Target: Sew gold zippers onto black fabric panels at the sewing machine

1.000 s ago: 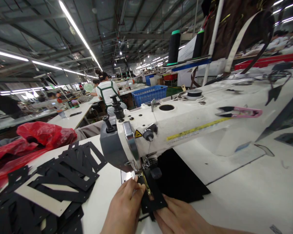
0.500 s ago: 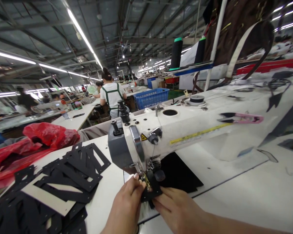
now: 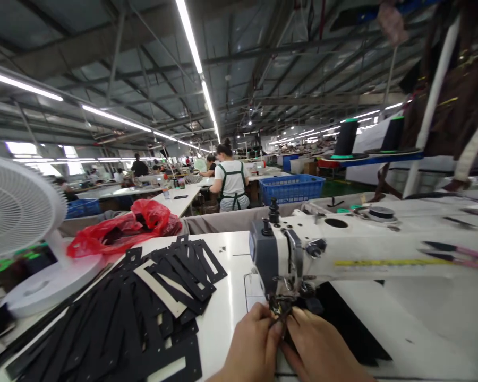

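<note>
Right under the needle area of a white sewing machine (image 3: pixel 358 249), my two hands work close together. My left hand (image 3: pixel 252 339) pinches the near left edge of a small black frame piece (image 3: pixel 283 312). My right hand (image 3: pixel 318 342) grips that piece from the right, fingers bent and close to the left thumb. Something gold, like zipper teeth, shows by the presser foot; my fingers hide most of the piece. A flat black sheet (image 3: pixel 346 323) lies beside my right hand under the machine arm. To the left spreads a heap of black slotted frames (image 3: pixel 115 318), one with its pale side up.
A red plastic bag (image 3: pixel 123 231) and a white fan (image 3: pixel 19 212) stand beyond the heap. Pink-handled thread snips (image 3: pixel 462 254) rest on the machine. Thread cones (image 3: pixel 346 138) stand behind it. A person in an apron (image 3: pixel 231 183) sits ahead near a blue crate (image 3: pixel 292 188).
The head view has swung left, bringing the fan into sight. My hands have drawn closer together at the machine, and the black frame piece is now more covered by my fingers.
</note>
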Demonstrator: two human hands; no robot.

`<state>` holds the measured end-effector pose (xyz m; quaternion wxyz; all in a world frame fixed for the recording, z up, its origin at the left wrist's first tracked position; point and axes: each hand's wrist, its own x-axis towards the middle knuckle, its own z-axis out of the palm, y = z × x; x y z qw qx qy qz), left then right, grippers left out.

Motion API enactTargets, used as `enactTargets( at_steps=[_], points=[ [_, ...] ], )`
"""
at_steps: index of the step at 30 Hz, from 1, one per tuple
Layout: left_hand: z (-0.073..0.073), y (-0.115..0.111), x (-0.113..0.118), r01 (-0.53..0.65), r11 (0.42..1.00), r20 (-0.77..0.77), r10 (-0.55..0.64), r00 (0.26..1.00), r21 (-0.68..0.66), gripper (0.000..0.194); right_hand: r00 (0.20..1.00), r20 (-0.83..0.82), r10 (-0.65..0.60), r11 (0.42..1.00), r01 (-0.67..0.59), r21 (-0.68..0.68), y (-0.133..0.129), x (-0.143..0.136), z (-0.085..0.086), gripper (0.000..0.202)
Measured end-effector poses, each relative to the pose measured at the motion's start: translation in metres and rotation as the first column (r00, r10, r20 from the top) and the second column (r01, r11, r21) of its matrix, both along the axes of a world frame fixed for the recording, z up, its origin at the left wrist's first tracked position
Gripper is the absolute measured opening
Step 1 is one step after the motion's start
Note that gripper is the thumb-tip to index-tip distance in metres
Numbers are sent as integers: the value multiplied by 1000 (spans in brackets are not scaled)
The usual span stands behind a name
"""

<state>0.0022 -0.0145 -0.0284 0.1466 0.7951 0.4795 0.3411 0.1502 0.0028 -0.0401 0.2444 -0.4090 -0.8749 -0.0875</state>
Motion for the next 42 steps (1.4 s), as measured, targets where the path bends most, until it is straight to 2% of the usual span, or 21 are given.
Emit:
enactTargets(
  at_steps=[4, 9, 11, 12, 14, 16, 18, 20, 23, 28, 31, 34, 38, 42],
  points=[
    [1, -1, -2, -21, 1000, -40, 21, 999, -18, 25, 996, 89, 20, 968, -41, 246, 2, -3, -20, 19],
    [3, -1, -3, -19, 1000, -52, 18, 998, -21, 19, 996, 16, 92, 960, -93, 263, 6, 5, -17, 20],
    [3, -2, -3, -5, 1000, -32, 4, 999, -23, 18, 992, -56, 111, 973, -98, 208, 8, 13, -11, 24],
    [3, -3, -3, 7, 1000, -25, -8, 1000, -19, 18, 990, -103, 93, 988, -78, 135, 8, 17, -7, 25],
    [3, -5, -3, 28, 1000, -39, -28, 999, 7, 18, 975, -223, 5, 993, -31, -114, 8, 24, -1, 26],
    [1, -8, -3, 45, 997, -107, -37, 994, 67, 21, 942, -321, -100, 942, -15, -335, 9, 29, 5, 27],
    [-2, -9, -2, 80, 985, -202, -48, 978, 152, 23, 917, -366, -159, 903, -16, -430, 11, 32, 10, 29],
    [-5, -9, -2, 132, 963, -295, -60, 954, 234, 21, 914, -364, -179, 897, -1, -442, 12, 33, 12, 28],
    [-7, -8, 0, 182, 936, -387, -55, 921, 301, 17, 923, -363, -131, 896, -46, -442, 14, 36, 16, 20],
    [-7, -6, 1, 193, 930, -451, -34, 892, 312, 21, 930, -367, -14, 861, -175, -477, 21, 39, 23, 9],
    [-7, -5, 1, 196, 938, -479, -37, 877, 287, 30, 927, -374, 9, 857, -201, -475, 29, 38, 22, 8],
    [-5, -3, 1, 206, 953, -473, -79, 878, 224, 33, 930, -367, -3, 875, -175, -451, 34, 35, 18, 10],
    [-2, -3, 1, 216, 961, -444, -120, 888, 172, 34, 940, -330, -81, 903, -71, -423, 32, 33, 11, 8],
    [0, -3, 1, 225, 962, -425, -142, 894, 152, 32, 951, -287, -116, 898, -23, -440, 34, 36, 9, 6]
  ],
)
